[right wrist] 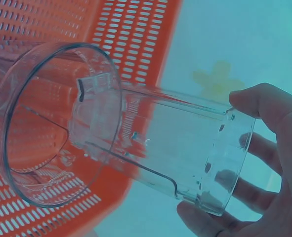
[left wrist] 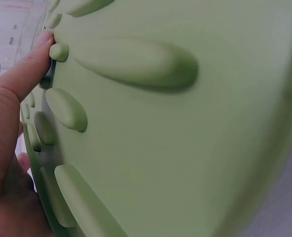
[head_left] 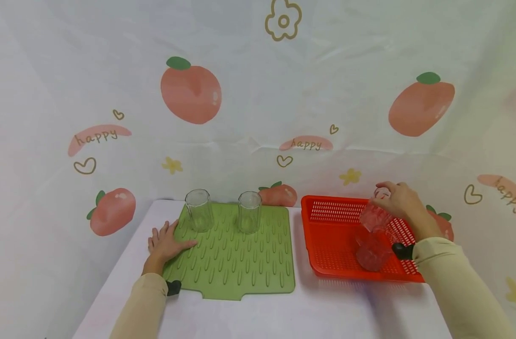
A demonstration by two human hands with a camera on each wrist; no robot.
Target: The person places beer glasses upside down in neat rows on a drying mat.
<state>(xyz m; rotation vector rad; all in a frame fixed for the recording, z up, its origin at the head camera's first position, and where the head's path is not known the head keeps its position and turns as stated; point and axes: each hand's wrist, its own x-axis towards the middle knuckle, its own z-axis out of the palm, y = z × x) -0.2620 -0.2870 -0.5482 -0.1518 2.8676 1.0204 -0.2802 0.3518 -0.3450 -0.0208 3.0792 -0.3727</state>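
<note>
Green mat [head_left: 224, 287], head view, left of centre in the lower half of the frame, lying on a white table [head_left: 325, 310]. Two clear glasses stand upright near its far edge: one at upper left of the mat [head_left: 200, 214], the other [head_left: 249, 214] to its right, apart from it. Left hand [head_left: 166, 245] at the mat's left edge, fingers spread and loose, grasping nothing; thumb reaches in over the mat, below the first glass.

Red basket [head_left: 331, 245], lower right of frame, slotted walls. Right hand [head_left: 397, 200] above its far right part, fingers and thumb curled round the base of a third glass [head_left: 374, 216], base up, tilted. Fourth glass [head_left: 372, 254] inside the basket, just below the held one. Tan sleeves [head_left: 141, 306] on both arms. Backdrop: pale cloth [head_left: 249, 84] printed with red fruit, hearts and "happy".

Left wrist view: mat fills most of the frame, raised ridges [left wrist: 136, 64] close up. Thumb at upper left, extended along the mat; other fingers mostly hidden past the edge.

Right wrist view: thumb and fingers grasp the held glass by its base, right of frame. Large rim of the fourth glass at left, overlapping the held one; cannot tell whether they touch. Basket behind, upper and lower left; yellow flower print [right wrist: 220, 79], upper right.
</note>
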